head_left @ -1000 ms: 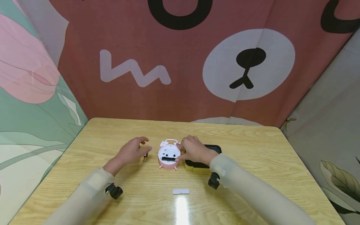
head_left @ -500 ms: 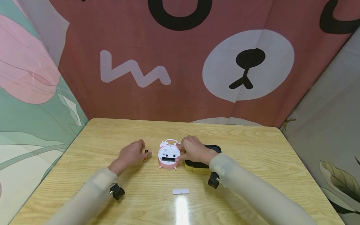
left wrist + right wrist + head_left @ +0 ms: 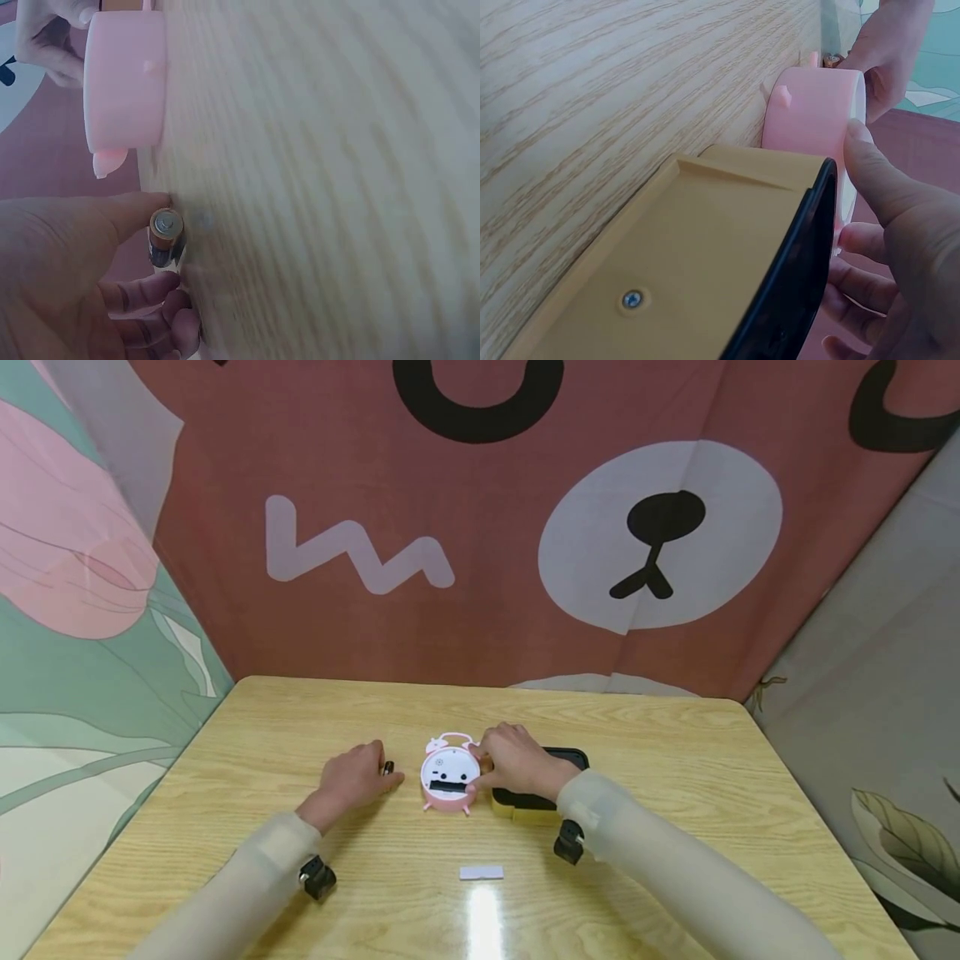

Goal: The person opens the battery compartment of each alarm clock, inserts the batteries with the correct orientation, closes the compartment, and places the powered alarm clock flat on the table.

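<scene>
A pink alarm clock lies with its white back up, its black battery slot uncovered. My right hand grips the clock's right edge, thumb on the white back in the right wrist view. Left of the clock, my left hand has thumb and curled fingers around a copper-and-black battery low at the table. The left wrist view shows the battery end-on beside the thumb tip; finger contact on its far side is partly hidden. A small white strip lies nearer the front.
A yellow box with a black top stands right of the clock, partly under my right hand and close beside the clock in the right wrist view. Patterned cloth hangs behind the wooden table and at both sides.
My left hand has come down over the battery, its fingers curling in around it. My right hand has stayed on the clock, which has not visibly moved.
</scene>
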The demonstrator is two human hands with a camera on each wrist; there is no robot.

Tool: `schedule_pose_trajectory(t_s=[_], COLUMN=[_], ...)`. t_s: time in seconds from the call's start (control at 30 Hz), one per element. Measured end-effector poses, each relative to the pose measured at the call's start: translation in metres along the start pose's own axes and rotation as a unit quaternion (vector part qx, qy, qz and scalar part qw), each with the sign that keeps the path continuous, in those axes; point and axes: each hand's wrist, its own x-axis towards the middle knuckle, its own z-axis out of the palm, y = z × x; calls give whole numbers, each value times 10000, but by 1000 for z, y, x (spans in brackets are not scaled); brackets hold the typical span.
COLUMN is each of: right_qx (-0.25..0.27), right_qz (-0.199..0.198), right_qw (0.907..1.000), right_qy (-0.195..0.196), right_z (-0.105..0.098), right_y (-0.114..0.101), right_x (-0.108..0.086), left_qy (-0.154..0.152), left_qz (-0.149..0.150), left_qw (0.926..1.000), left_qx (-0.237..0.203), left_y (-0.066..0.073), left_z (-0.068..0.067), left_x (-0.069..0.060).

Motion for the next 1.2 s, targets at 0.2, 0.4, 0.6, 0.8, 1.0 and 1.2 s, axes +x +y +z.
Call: schedule_pose_trajectory(t_s=[0.2, 0.4, 0.6, 0.8, 1.0, 1.2], right_qx=[-22, -34, -42, -100, -144, -158], right_qz=[-3, -54, 4, 138, 187, 195], right_qw=[10000, 10000, 9999, 9997, 9994, 9994], right_qy=[-51, -50, -112, -191, -242, -242], right_z=[0, -1, -1, -1, -2, -2], right_y=[0, 0, 1, 1, 0, 1], right_x=[1, 2, 2, 4, 3, 3], left_qy=[-46, -63, -22, 38, 225, 524], left_qz=[36, 45, 109, 207, 501, 746], left_qw=[10000, 9999, 9997, 9976, 9936, 9901], left_qx=[22, -101, -239, -660, -985, -1066], left_y=[2, 5, 6, 4, 7, 13], left_z=[1, -2, -3, -5, -12, -19], left_x=[-1, -2, -3, -2, 0, 0])
